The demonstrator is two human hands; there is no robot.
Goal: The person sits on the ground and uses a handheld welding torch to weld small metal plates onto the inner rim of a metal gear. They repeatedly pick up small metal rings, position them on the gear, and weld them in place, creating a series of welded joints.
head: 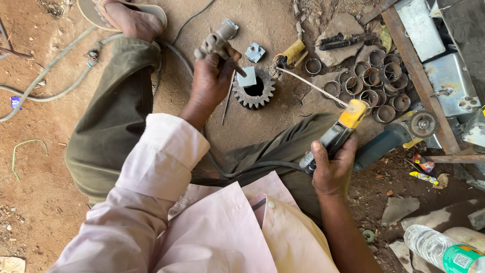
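Two hands work over bare dirt, seen from above a seated person in a pale pink shirt and olive trousers. At the right edge of the frame a rusty metal frame (419, 76) slants down, with grey sheet-metal pieces beside it. Below it, right of centre, an angle grinder (399, 132) lies on the ground, and a cluster of short metal rings (371, 81) sits just above it. At lower right lies a plastic bottle (444, 250). The right hand (333, 169) is closed around an electrode holder (336, 134) with a yellow head; a thin rod (313, 87) runs from it toward upper centre. A gear (255, 90) lies flat at upper centre. The left hand (212, 76) grips a small grey tool (217, 40), possibly a chipping hammer, just left of the gear.
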